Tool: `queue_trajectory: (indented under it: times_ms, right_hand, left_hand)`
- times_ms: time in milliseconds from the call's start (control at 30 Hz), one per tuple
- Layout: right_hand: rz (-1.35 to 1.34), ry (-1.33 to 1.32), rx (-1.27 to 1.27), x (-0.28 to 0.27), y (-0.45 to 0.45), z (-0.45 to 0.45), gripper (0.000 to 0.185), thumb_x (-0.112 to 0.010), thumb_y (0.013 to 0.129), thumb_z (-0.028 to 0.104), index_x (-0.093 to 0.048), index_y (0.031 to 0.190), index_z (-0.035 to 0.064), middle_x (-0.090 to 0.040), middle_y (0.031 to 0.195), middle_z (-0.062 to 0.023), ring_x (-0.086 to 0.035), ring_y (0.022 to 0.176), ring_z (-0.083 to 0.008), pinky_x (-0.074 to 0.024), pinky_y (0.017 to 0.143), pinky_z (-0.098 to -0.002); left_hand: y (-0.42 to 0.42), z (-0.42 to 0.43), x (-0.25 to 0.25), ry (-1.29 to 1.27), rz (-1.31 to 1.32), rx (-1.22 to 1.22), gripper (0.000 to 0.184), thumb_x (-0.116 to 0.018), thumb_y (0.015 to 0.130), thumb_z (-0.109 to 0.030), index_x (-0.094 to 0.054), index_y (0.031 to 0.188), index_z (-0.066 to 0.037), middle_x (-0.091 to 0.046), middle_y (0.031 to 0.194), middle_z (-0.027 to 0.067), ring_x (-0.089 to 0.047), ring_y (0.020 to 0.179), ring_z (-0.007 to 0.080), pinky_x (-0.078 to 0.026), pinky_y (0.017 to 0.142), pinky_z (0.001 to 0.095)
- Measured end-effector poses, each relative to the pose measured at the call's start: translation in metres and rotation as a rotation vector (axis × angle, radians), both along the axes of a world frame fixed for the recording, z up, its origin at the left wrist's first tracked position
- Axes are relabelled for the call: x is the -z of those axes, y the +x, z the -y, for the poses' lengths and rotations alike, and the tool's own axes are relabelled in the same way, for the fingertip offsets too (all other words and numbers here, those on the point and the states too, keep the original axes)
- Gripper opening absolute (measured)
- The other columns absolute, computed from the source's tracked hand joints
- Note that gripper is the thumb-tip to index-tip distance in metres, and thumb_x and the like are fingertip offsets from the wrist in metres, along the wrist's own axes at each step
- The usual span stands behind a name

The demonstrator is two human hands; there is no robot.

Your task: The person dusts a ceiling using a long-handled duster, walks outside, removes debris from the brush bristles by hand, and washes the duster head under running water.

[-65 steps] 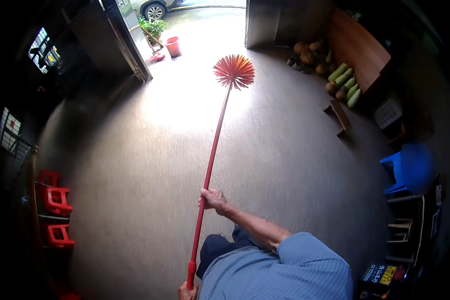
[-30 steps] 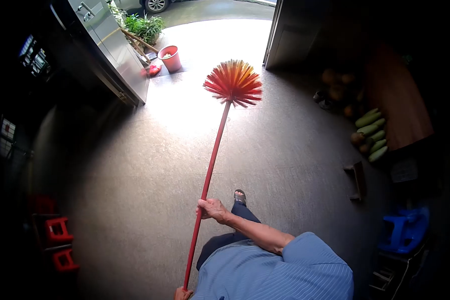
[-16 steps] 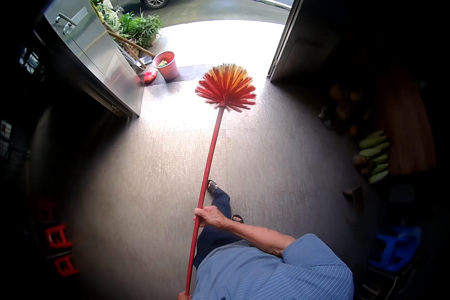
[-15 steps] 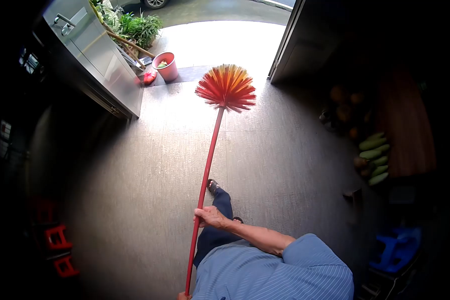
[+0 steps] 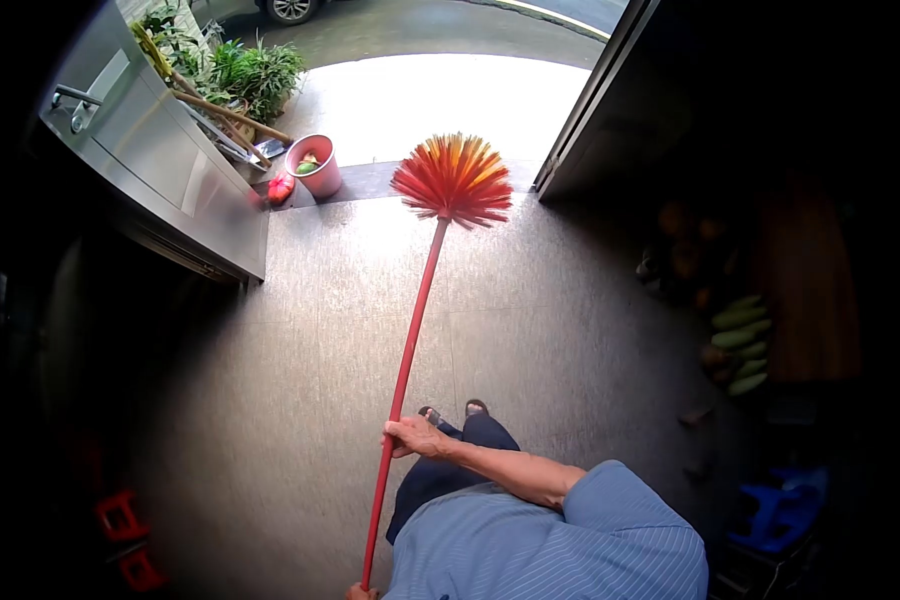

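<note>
A cobweb duster with a long red pole (image 5: 417, 320) and a round head of red, orange and yellow bristles (image 5: 453, 182) stretches out ahead of me, its bristles toward the doorway. Partway along the pole, my right hand (image 5: 416, 437) is closed around it. My left hand (image 5: 361, 592) shows only in part at the bottom edge, wrapped round the pole's lower end. The bristles appear held up in front of me; how far above the floor I cannot tell.
An open door (image 5: 155, 150) stands at the left. Beside the threshold are a pink bucket (image 5: 317, 180), a red bag (image 5: 281, 188) and leafy plants (image 5: 255, 80). Green gourds (image 5: 740, 340), a wooden table (image 5: 810, 290) and a blue stool (image 5: 782, 508) are at the right. Red stools (image 5: 122, 517) stand lower left.
I have stepped forward toward the doorway; both feet now show side by side. The bucket and door appear lower and closer. Both hands keep their hold on the duster.
</note>
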State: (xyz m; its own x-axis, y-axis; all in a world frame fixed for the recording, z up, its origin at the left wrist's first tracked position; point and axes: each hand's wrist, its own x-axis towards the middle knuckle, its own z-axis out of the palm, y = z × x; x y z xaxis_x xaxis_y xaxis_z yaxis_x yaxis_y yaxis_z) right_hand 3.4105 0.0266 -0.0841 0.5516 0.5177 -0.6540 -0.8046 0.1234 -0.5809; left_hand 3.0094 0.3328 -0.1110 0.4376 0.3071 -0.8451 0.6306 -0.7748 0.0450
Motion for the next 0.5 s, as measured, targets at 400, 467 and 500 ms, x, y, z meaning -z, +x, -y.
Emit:
queue_trajectory:
  times_ms: [400, 467, 500]
  right_hand:
    - [-0.109, 0.095, -0.101, 0.006, 0.148, 0.020, 0.028, -0.052, 0.092, 0.032, -0.063, 0.094, 0.0069, -0.068, 0.089, -0.0030, -0.066, 0.080, -0.0132, -0.0549, 0.073, -0.0295]
    - [-0.121, 0.106, -0.097, 0.004, 0.173, 0.027, 0.027, -0.052, 0.091, 0.031, -0.063, 0.095, 0.0074, -0.068, 0.090, -0.0022, -0.066, 0.080, -0.0127, -0.0547, 0.072, -0.0287]
    - [-0.126, 0.109, -0.098, 0.004, 0.185, 0.031, 0.026, -0.052, 0.091, 0.031, -0.063, 0.096, 0.0076, -0.068, 0.091, -0.0018, -0.066, 0.080, -0.0124, -0.0546, 0.072, -0.0283]
  left_hand:
    - [0.127, 0.024, -0.018, 0.130, -0.027, 0.000, 0.040, -0.064, 0.082, -0.039, -0.064, 0.102, -0.005, -0.067, 0.096, 0.0198, -0.064, 0.091, 0.0371, -0.050, 0.075, 0.0493]
    - [0.144, 0.033, -0.020, 0.150, -0.023, 0.000, 0.040, -0.064, 0.082, -0.039, -0.064, 0.102, -0.005, -0.067, 0.096, 0.0196, -0.064, 0.092, 0.0371, -0.050, 0.076, 0.0494]
    - [0.149, 0.039, -0.020, 0.161, -0.020, 0.000, 0.040, -0.064, 0.082, -0.040, -0.064, 0.102, -0.005, -0.067, 0.096, 0.0196, -0.063, 0.092, 0.0371, -0.050, 0.076, 0.0495]
